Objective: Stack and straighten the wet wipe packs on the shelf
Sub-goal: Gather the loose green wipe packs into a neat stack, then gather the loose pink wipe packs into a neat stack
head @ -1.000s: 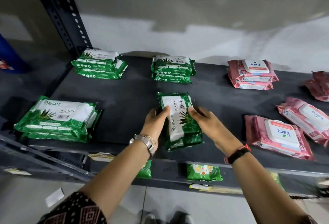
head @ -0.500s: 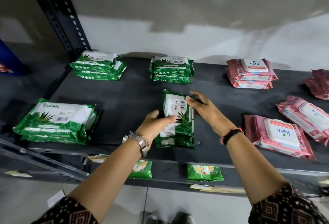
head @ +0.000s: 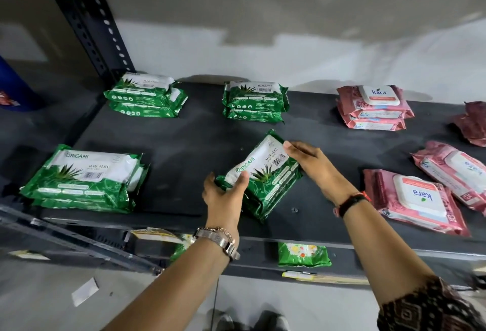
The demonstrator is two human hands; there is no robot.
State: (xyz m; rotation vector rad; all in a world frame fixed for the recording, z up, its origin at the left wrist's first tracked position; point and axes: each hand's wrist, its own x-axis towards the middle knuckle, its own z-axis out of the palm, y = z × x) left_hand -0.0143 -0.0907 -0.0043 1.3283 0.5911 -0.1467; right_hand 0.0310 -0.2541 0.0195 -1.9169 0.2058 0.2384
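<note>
Around the tilted green pack (head: pixel 263 172) at the shelf's (head: pixel 184 146) front middle, both hands (head: pixel 223 196) (head: pixel 310 165) clasp its near-left and far-right ends. To its left lies bare shelf — open as far as the front-left green stack (head: pixel 84 178). Behind it a clear strip runs before the rear green stack (head: pixel 255 101). To its right, a narrow gap, then the pink pack (head: pixel 415 199) — crowded beyond.
</note>
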